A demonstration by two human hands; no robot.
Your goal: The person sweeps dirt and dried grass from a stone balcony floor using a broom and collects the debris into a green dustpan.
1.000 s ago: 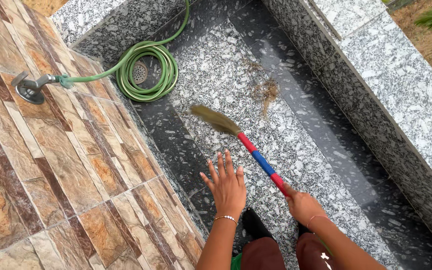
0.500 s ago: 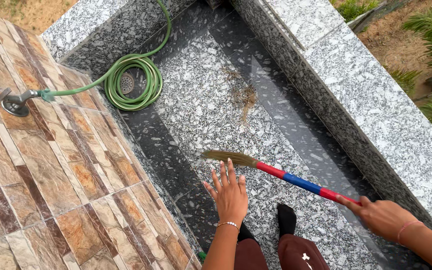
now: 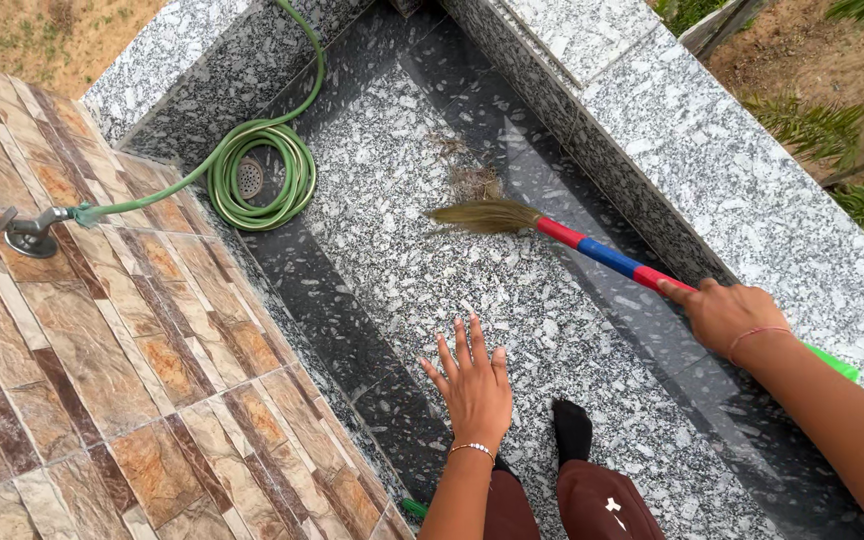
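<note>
My right hand [image 3: 727, 315] grips the red-and-blue handle of a straw broom [image 3: 552, 228]. Its bristle head lies on the wet granite floor [image 3: 402, 250], just below a small pile of dry debris [image 3: 474, 180]. My left hand [image 3: 474, 385] hangs in the air over the floor with its fingers spread and holds nothing. A thin bracelet sits on each wrist.
A green hose [image 3: 257, 175] lies coiled around a floor drain at the back left and runs up to a tap [image 3: 27, 232] on the brown tiled wall [image 3: 82, 350]. A speckled granite ledge [image 3: 752, 180] borders the right side. My feet show at the bottom.
The broom head has swept away from me, up the floor toward the debris pile. My right hand has moved up and out with the handle. My left hand stays spread.
</note>
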